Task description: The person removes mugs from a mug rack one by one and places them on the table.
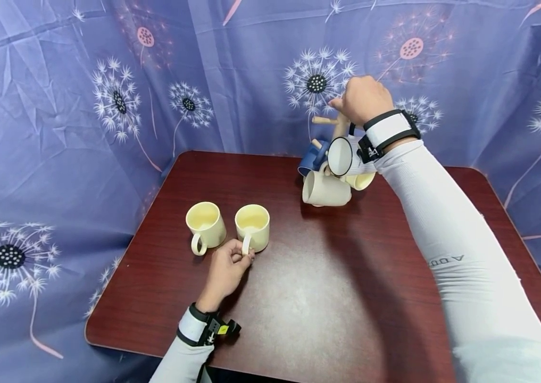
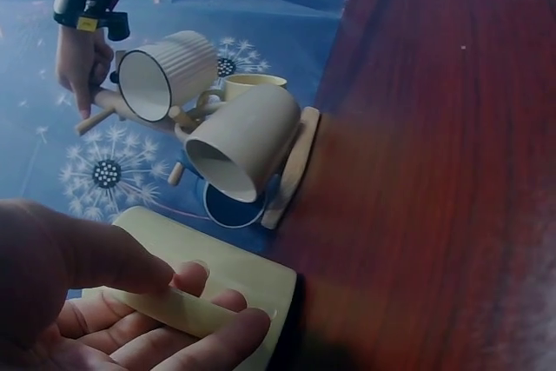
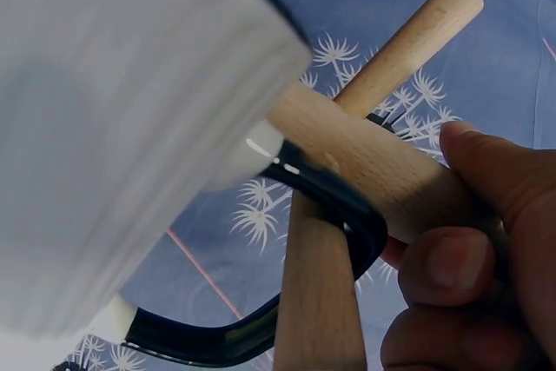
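Note:
My left hand [image 1: 226, 268] pinches the handle of a pale yellow mug [image 1: 259, 235], which stands upright on the table. Just left of it is a matching yellow mug [image 1: 211, 232], its handle facing me. At the back, my right hand [image 1: 367, 100] grips the top of a wooden mug tree's post [image 3: 373, 158]. From its pegs hang a ribbed white mug [image 1: 365, 166] with a black rim and handle, a beige mug [image 1: 331, 192], a blue mug [image 1: 308, 160] and another yellow mug [image 1: 362, 182]. In the left wrist view the tree's wooden base [image 2: 297, 167] shows beside the mugs.
The dark red-brown table [image 1: 308, 298] has rounded corners. Behind and beside it hangs a blue cloth [image 1: 251, 80] printed with dandelions. My right sleeve [image 1: 462, 255] stretches over the table's right side.

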A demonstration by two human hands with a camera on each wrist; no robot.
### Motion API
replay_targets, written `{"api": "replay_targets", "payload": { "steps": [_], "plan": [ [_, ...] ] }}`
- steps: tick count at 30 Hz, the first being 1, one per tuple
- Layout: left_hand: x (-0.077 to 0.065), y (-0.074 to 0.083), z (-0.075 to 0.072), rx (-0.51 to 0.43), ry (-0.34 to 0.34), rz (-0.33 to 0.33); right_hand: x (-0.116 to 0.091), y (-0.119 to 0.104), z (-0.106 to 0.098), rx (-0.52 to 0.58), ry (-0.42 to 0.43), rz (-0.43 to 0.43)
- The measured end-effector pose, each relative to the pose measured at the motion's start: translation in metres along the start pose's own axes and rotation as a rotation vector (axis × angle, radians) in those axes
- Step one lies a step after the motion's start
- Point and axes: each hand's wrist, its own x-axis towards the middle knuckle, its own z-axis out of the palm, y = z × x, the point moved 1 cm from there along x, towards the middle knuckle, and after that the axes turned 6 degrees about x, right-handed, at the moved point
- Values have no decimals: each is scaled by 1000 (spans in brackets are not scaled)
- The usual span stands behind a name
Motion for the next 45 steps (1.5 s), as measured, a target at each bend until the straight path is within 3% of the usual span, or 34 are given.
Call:
{"api": "replay_targets", "payload": {
  "steps": [14,25,29,39,45],
  "plan": [
    [-1,-7,4,-33,8,8,4,3,-4,-36,3,-89],
    [-7,-8,9,2,5,-41,6,27,-15,31,-239,-383],
    [-9,-8,7,-16,19,-52,5,30,-15,47,-263,-470],
    [-7,-4,4,-16,17,-78,7,31,-14,25,-187,-503],
    [-3,-2,0,9,75,-58,8,29,-17,16,-186,-475]
  ]
}}
